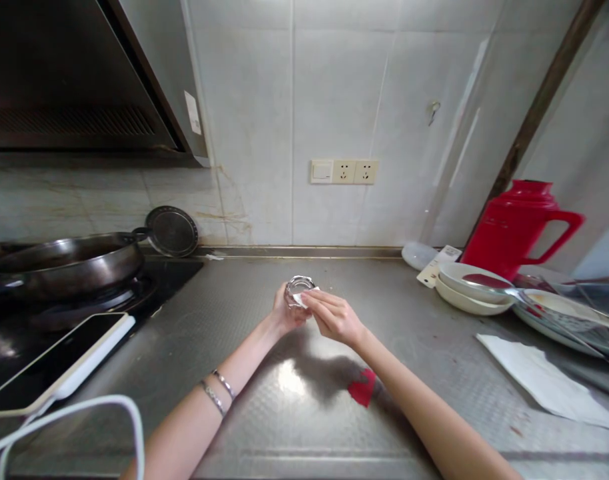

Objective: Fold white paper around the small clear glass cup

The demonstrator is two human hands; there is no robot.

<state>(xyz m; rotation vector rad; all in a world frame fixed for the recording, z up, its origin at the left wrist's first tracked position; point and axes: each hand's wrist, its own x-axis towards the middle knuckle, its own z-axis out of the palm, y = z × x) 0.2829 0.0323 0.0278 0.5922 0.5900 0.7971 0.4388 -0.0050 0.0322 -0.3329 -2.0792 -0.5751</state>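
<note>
My left hand (283, 312) grips a small, round, shiny dish (295, 285) that looks like clear glass, its open top tilted up toward me. Pinched in the fingers of my right hand (337, 317) is a white tissue (299, 298), pressed against the dish's near inner side. Both hands meet just above the middle of the steel counter (244, 407). My fingers cover the lower part of the dish and much of the tissue. Below my right forearm lies a torn red scrap (362, 388) on the counter.
At left, a frying pan (84, 263) sits on the black stove, with a phone (59, 367) and white cable (129, 403) nearer me. A red thermos jug (514, 230), stacked white bowls (474, 300), plates (559, 327) and a folded paper towel (544, 380) occupy the right.
</note>
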